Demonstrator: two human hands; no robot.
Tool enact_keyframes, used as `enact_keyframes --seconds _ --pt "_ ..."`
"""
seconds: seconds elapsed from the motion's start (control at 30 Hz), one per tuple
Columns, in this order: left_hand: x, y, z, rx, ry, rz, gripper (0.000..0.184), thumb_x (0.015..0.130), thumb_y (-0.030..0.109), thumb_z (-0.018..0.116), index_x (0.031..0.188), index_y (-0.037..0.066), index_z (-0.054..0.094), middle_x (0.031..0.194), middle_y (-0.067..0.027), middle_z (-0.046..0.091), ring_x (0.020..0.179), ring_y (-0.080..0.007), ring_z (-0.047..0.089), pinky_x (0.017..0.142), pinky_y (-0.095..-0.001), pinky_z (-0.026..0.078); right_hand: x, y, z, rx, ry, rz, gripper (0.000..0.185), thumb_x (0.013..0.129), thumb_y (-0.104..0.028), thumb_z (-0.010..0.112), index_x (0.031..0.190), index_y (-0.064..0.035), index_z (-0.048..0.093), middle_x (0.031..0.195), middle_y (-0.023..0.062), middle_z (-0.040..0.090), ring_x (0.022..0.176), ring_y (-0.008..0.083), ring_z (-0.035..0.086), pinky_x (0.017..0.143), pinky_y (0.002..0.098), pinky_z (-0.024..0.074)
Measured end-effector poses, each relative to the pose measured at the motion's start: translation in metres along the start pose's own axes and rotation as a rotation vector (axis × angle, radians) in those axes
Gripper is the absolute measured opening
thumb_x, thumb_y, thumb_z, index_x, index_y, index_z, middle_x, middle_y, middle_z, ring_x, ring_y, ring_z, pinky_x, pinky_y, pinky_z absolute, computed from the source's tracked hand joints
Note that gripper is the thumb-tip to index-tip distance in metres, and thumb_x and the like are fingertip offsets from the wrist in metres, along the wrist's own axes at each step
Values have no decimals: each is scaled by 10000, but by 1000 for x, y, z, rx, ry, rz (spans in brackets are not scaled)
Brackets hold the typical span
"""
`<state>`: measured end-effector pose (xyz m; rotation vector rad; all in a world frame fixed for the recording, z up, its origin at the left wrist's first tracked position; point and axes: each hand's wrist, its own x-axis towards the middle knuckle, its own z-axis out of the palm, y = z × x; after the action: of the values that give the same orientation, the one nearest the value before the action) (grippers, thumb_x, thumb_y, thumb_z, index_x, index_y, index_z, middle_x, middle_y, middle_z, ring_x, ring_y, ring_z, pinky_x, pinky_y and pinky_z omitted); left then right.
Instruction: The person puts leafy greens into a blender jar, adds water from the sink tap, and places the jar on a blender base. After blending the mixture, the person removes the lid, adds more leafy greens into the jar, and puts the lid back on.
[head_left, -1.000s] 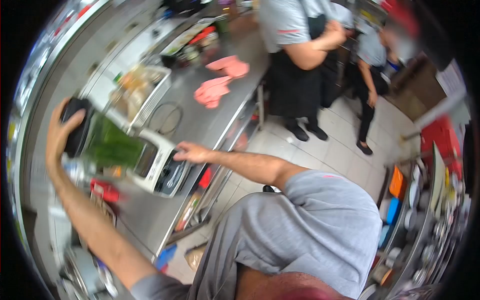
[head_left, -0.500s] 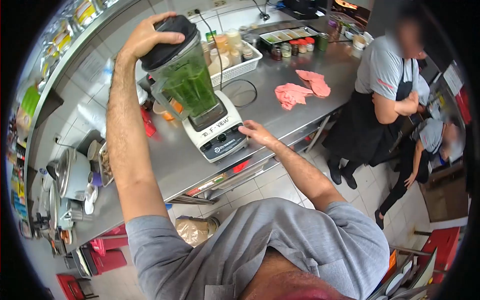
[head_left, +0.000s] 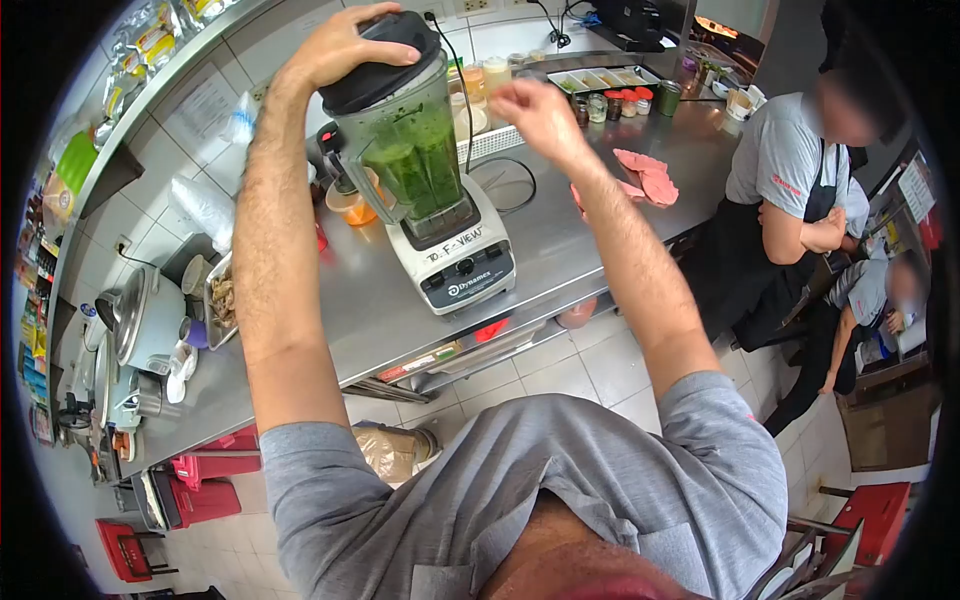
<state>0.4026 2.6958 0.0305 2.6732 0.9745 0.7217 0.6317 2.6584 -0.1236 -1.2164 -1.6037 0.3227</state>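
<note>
My left hand (head_left: 345, 48) grips the blender lid (head_left: 378, 82) at eleven o'clock over the surface (head_left: 565, 240); I'd press evenly, straight down. Whether my raised right hand (head_left: 545, 118) holds anything, I can't tell.

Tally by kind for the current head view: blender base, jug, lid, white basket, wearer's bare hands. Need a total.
Blender base: 1
Blender jug: 1
Blender lid: 1
White basket: 1
Wearer's hands: 2 (left hand on the lid, right hand off the blender)
Total: 6

Steel counter (head_left: 550, 262): blender (head_left: 425, 175), white basket (head_left: 492, 143), pink cloths (head_left: 656, 187).
</note>
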Motion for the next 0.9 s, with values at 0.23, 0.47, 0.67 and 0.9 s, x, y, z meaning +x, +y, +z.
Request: enact_keyframes --seconds 0.23,0.47,0.67,0.9 --pt "20 -31 15 127 67 -86 794 548 442 756 1242 131 528 1139 -129 587 1009 -239 578 892 -342 447 -125 129 69 106 -105 422 635 764 -376 669 1238 3 481 1215 227 521 1145 311 495 948 385 400" --pt "14 -22 19 192 52 -45 783 568 446 746 1242 117 524 1148 -154 571 1043 -251 559 912 -339 427 -170 140 100 306 -268 655 749 788 -460 644 1325 -10 379 1196 209 515 1131 275 487 942 348 386" --pt "5 0 19 197 51 -147 772 581 437 727 1229 76 514 1306 -181 434 1210 -336 395 997 -414 333 -171 120 87 489 -293 714 709 802 -411 647 1334 -26 379 1140 164 544 1052 228 515 915 328 392" --pt "8 -4 17 169 0 -152 777 585 440 724 1245 94 505 1305 -185 426 1219 -340 381 1006 -429 320 -171 137 98 366 -305 561 628 822 -330 637 1335 -66 388 1192 167 532 1088 239 510 937 339 384"
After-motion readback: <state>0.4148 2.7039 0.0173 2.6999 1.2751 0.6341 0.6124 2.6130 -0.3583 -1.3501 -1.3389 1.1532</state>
